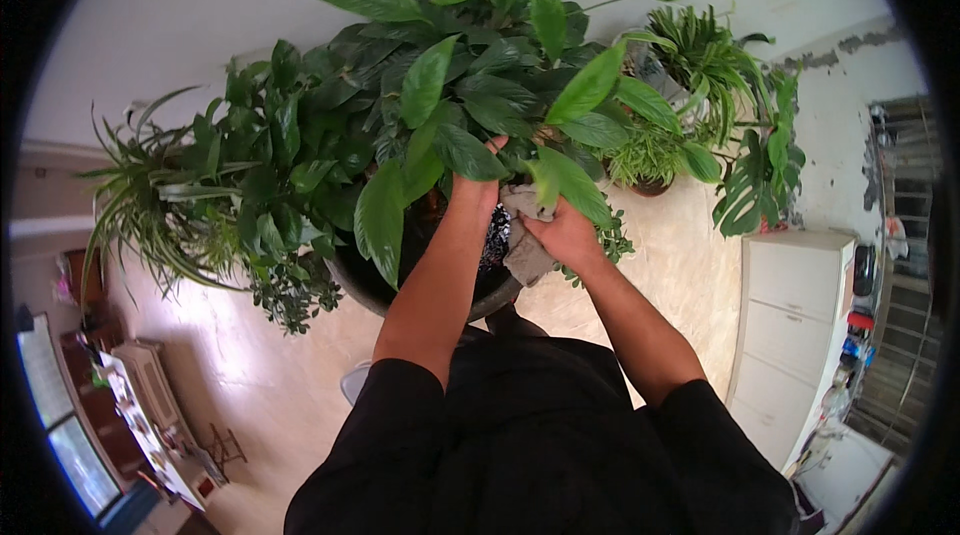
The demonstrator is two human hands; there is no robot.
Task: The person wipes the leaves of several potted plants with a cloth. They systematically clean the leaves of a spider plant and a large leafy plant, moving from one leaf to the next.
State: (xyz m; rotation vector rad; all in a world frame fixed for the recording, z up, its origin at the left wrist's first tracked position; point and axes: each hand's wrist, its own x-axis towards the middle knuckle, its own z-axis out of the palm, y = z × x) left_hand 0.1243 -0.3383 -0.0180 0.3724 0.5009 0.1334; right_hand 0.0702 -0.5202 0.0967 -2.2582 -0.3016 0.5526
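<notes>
Black shirt (540, 435), nearest. Grey cloth (527, 260), at right side of pot (362, 297): seemingly soft, light; best taken by bunched folds. Right hand (565, 235): curled round cloth. Left hand (478, 193): among leaves (470, 155), grip indiscernible.

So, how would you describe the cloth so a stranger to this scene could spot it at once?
Find the big leafy plant over the dark pot at the centre. At the pot's right side, the person's right hand holds a crumpled cloth. Its dull grey-brown folds set it apart from the glossy green leaves above it and the black-and-white speckled patch to its left.
</notes>
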